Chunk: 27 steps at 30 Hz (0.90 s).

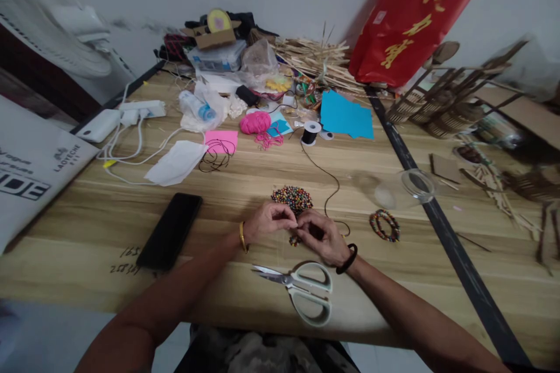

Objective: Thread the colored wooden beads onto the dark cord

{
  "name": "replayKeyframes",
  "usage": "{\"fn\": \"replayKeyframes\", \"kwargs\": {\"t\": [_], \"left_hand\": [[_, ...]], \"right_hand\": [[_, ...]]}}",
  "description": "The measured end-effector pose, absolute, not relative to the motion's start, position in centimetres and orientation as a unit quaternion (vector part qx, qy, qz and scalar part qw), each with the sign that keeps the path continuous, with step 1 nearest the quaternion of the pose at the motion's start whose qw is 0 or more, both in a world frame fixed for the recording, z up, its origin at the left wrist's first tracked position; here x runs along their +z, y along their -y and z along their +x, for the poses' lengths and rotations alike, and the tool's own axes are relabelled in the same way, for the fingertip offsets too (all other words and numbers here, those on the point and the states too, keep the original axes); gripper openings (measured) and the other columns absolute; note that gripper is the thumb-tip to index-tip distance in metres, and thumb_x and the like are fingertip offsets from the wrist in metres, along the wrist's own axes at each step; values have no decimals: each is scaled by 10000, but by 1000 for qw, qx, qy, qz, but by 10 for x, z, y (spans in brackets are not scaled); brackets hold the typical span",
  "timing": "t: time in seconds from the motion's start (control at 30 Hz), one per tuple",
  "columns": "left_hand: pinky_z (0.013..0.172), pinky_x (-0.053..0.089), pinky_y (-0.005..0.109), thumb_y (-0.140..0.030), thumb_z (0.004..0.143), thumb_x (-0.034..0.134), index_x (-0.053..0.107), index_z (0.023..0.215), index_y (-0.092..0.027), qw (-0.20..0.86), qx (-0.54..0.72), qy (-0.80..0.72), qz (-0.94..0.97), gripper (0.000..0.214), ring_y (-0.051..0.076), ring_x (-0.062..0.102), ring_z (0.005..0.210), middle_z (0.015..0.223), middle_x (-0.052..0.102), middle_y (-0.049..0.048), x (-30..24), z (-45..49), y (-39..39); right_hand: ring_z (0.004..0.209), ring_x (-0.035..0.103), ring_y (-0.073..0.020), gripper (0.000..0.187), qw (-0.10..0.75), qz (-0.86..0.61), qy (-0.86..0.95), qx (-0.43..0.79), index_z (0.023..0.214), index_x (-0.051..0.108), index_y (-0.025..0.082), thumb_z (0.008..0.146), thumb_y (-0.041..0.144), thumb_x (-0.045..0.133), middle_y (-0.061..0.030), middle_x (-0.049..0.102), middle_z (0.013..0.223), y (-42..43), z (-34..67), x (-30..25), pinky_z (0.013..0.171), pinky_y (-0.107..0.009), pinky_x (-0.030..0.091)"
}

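Note:
My left hand (272, 219) and my right hand (324, 236) meet over the table, thumb and fingers pinched together at the tips. What my left fingertips pinch is too small to make out. A thin black cord (336, 183) runs from a white-ended spool (310, 133) down to my right hand, whose fingers close on it. Some beads (294, 240) show just below the right fingertips. Right behind my hands lies a pile of small multicoloured beads (292, 198). Scissors (289, 281) with pale handles rest in front, their blades pointing left. A coiled beaded bracelet (385, 225) lies to the right.
A black phone (170, 231) lies left of my hands. Beyond it are white paper (175, 162), a pink sheet (225, 141), pink yarn (255, 122) and blue sheets (345, 115). A clear plastic cup (394, 188) lies on the right. Woven baskets (452, 108) stand farther right.

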State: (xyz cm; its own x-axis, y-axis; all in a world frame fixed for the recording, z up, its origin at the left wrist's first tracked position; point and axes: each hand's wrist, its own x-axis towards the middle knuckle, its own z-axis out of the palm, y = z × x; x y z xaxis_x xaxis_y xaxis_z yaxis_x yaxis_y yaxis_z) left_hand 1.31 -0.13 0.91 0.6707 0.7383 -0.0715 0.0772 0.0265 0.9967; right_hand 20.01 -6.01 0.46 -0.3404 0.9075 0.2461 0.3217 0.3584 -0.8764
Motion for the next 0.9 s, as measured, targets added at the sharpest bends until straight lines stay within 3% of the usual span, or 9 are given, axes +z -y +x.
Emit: {"fn": "replayKeyframes", "kwargs": {"t": [0.17, 0.37, 0.6, 0.9], "left_hand": [[638, 428, 218, -316, 718, 700, 648, 731, -88, 622, 269, -325, 659, 234, 109, 551, 654, 699, 637, 36, 8, 15, 3], [631, 463, 220, -322, 789, 631, 613, 927, -101, 664, 285, -325, 610, 262, 99, 573, 643, 725, 622, 25, 3, 16, 5], [654, 479, 230, -291, 739, 692, 601, 863, -100, 725, 222, -282, 587, 245, 104, 598, 656, 739, 641, 32, 2, 18, 9], [580, 421, 170, -275, 718, 696, 616, 711, -109, 678, 186, -279, 654, 184, 80, 547, 603, 623, 615, -22, 3, 20, 8]], "right_hand": [[729, 562, -167, 196, 398, -415, 717, 394, 790, 610, 181, 882, 346, 558, -57, 617, 782, 59, 200, 3, 675, -296, 446], [707, 557, -162, 210, 422, -427, 683, 416, 772, 597, 181, 865, 367, 577, -48, 601, 751, 61, 199, 5, 647, -283, 449], [701, 564, -167, 183, 438, -454, 677, 380, 769, 621, 186, 837, 356, 618, -50, 616, 748, 62, 201, 12, 622, -281, 445], [670, 566, -151, 251, 392, -468, 672, 418, 826, 622, 168, 840, 417, 593, -45, 626, 743, 61, 199, 16, 600, -261, 450]]}}
